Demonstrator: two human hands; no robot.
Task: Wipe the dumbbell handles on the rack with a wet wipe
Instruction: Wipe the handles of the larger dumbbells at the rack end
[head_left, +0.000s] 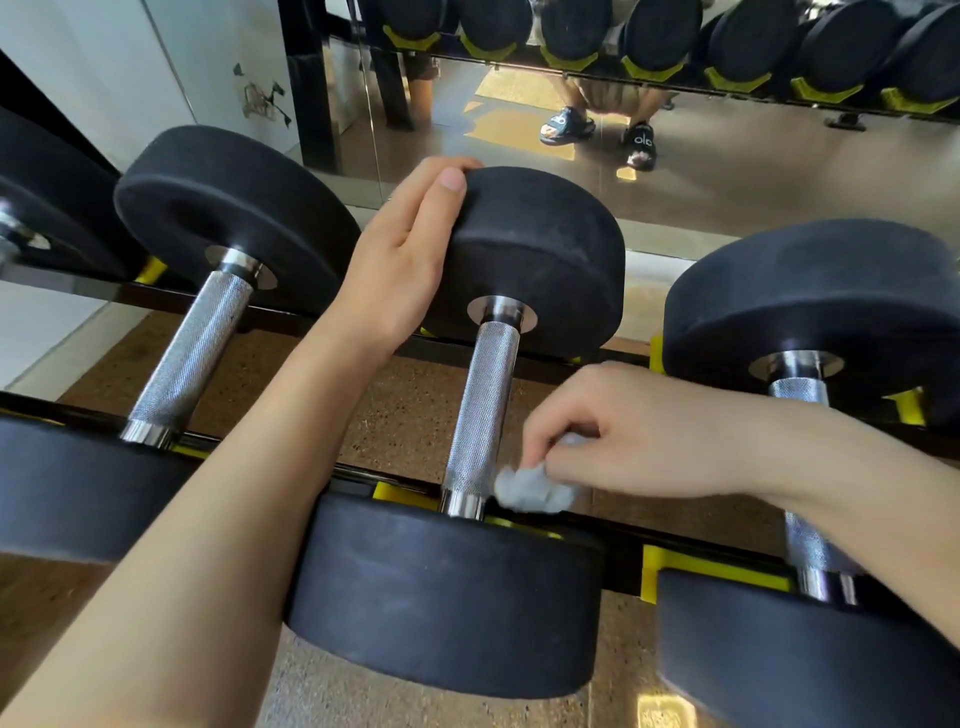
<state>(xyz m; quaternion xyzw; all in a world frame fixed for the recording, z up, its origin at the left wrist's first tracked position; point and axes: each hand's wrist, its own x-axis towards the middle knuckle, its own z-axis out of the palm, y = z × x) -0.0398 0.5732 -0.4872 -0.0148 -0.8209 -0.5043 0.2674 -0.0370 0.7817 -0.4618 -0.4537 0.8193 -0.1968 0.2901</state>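
Head view: the rack, black rails with yellow cradles, carries a row of dumbbells. The middle dumbbell has two thick, matte black round heads and a knurled chrome handle with smooth collars at each end. The left hand rests with straight fingers over its far head. The right hand pinches a crumpled grey-white wet wipe against the handle's near end, just above the rack's front rail.

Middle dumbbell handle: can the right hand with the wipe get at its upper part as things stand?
Probably yes. The right hand holds the wipe beside the handle, whose upper length is bare; the left hand rests on the far head, clear of it.
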